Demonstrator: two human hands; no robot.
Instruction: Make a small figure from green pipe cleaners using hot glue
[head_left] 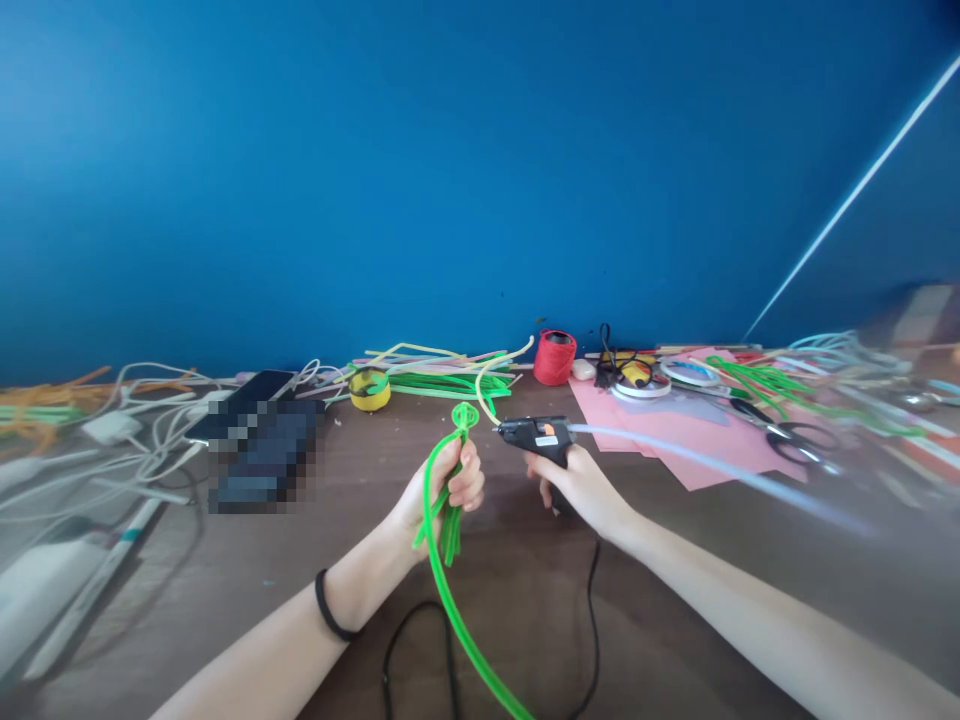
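In my left hand (pixel 450 480) is a bundle of bright green pipe cleaners (pixel 452 535), looped at the top, with the fingers wrapped round the stems. One long green strand curves down from it toward the bottom edge. My right hand (pixel 577 485) grips a black glue gun (pixel 536 437) with an orange mark, its nozzle pointing left toward the looped top but apart from it. A long translucent glue stick (pixel 705 465) sticks out of the gun's back. The gun's black cord (pixel 596 620) hangs down below. A pale yellow strand (pixel 484 385) curves up behind the nozzle.
Behind lie green pipe cleaners (pixel 442 383), a yellow tape roll (pixel 370 390) and a red yarn spool (pixel 555 357). Pink paper sheets (pixel 690 455) and scissors (pixel 795 440) are at right. Phones (pixel 274 455) and white cables (pixel 154 400) lie left. A blue wall (pixel 450 180) rises behind the table.
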